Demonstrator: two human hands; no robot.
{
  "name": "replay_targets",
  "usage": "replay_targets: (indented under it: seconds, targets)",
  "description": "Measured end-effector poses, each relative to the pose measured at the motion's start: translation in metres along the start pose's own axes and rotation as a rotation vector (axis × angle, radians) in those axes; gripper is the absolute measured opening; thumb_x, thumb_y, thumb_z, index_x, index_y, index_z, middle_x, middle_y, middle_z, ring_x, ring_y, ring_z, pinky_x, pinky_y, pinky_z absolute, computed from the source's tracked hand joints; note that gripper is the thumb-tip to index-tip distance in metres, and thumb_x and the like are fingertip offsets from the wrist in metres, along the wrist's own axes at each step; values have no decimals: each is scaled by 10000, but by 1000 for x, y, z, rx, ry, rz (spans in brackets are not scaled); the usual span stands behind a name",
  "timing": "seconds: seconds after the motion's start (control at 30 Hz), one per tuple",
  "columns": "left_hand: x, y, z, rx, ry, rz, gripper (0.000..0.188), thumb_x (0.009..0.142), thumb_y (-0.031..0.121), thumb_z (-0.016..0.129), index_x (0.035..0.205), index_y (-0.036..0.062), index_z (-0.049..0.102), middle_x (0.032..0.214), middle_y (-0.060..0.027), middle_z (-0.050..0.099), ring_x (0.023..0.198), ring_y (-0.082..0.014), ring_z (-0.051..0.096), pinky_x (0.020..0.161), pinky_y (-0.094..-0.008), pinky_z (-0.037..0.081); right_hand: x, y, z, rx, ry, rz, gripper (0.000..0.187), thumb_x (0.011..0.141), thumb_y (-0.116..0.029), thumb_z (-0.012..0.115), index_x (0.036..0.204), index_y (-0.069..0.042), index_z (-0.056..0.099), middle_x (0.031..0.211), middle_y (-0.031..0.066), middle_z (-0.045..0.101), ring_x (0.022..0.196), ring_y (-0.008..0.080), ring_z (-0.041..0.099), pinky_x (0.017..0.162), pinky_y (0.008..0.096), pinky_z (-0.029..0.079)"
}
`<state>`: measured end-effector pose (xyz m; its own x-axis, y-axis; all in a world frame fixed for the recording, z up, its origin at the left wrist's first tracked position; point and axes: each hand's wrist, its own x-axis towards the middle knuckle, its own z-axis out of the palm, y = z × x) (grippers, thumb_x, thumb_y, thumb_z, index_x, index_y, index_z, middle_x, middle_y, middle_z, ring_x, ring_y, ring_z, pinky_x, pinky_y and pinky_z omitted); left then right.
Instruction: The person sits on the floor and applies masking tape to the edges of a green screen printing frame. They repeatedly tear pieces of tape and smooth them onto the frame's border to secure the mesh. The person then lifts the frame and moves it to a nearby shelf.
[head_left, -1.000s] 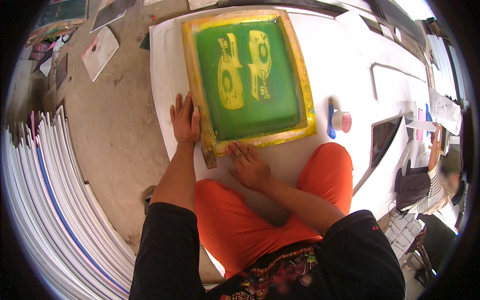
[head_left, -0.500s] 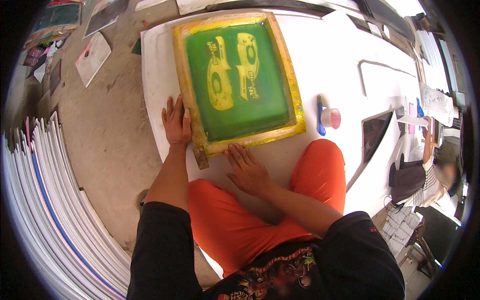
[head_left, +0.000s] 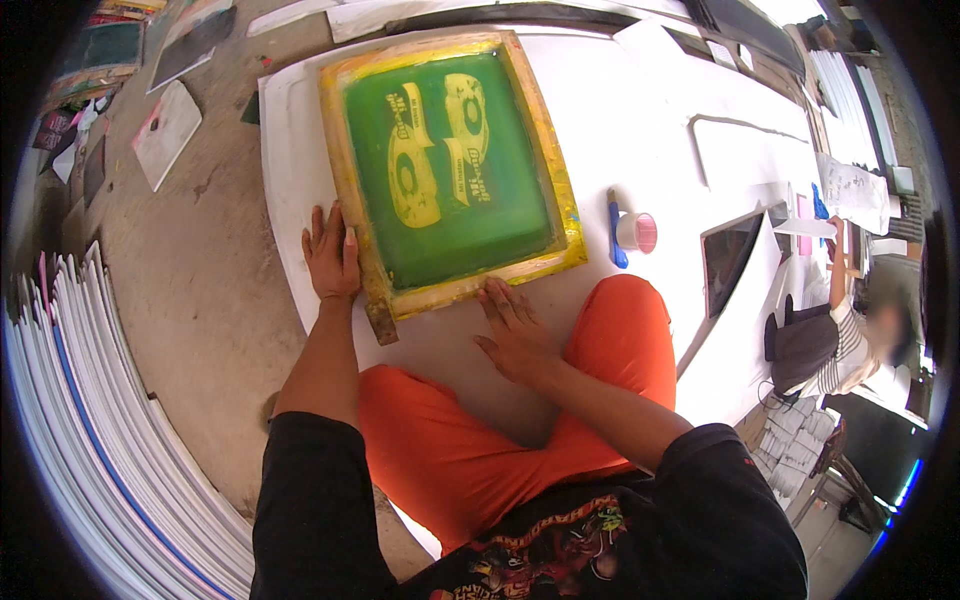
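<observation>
A screen-printing frame [head_left: 553,180] with yellow-stained wooden sides lies flat on a white sheet-covered surface. Its green mesh [head_left: 470,235] carries two lighter yellow-green printed shapes with lettering. Along the frame's left side, near the lower corner, rests my left hand [head_left: 332,258], open, fingers pointing away from me and touching the wood. My right hand [head_left: 515,335] is open too, with its fingertips on the near edge of the frame. Neither hand grips anything. A short wooden block [head_left: 382,325] sticks out at the near left corner.
Right of the frame are a blue-handled tool [head_left: 616,232] and a small roll of tape or cup [head_left: 637,233]. Stacked sheets [head_left: 130,440] stand on the left. A person [head_left: 825,340] works at the far right. Loose boards [head_left: 168,135] lie on the floor.
My right hand has slid to the right along the frame's near edge. My left hand stays at the left side. The whole view has shifted slightly.
</observation>
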<state>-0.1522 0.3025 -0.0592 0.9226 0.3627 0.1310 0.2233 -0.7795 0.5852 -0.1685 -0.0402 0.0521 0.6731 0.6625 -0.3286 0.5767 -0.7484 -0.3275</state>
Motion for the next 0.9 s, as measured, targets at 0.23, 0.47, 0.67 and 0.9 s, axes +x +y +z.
replay_targets:
  seconds: [0.23, 0.47, 0.67, 0.9]
  targets:
    - [1, -2, 1, -1, 11, 13, 599, 1088, 444, 336, 1585, 125, 431, 1611, -53, 466, 1566, -305, 272, 1274, -516, 103, 8, 21, -23, 1, 112, 235, 811, 1041, -474, 506, 1596, 63, 258, 1684, 249, 216, 1561, 389, 236, 1259, 504, 243]
    - [-2, -5, 3, 8, -7, 6, 594, 1096, 427, 324, 1594, 117, 412, 1621, -84, 444, 1575, -304, 248, 1275, -510, 92, -16, 27, -17, -7, -19, 326, 860, 1033, -523, 501, 1609, 53, 225, 1693, 238, 193, 1572, 387, 202, 1258, 514, 242]
    - [2, 5, -6, -22, -81, -40, 598, 1105, 439, 350, 1581, 84, 421, 1635, -177, 393, 1570, -347, 245, 1267, -519, 118, 5, 41, -33, 47, 102, 332, 910, 1023, -545, 509, 1618, 61, 180, 1710, 247, 127, 1582, 387, 179, 1263, 523, 217]
    - [-6, 26, -15, 109, -46, -300, 555, 1087, 394, 473, 1515, 41, 482, 1535, -197, 513, 1489, -411, 378, 1206, -574, 269, -16, 41, -22, 50, 7, 323, 927, 994, -591, 537, 1588, 63, 256, 1685, 258, 207, 1575, 391, 190, 1256, 521, 228]
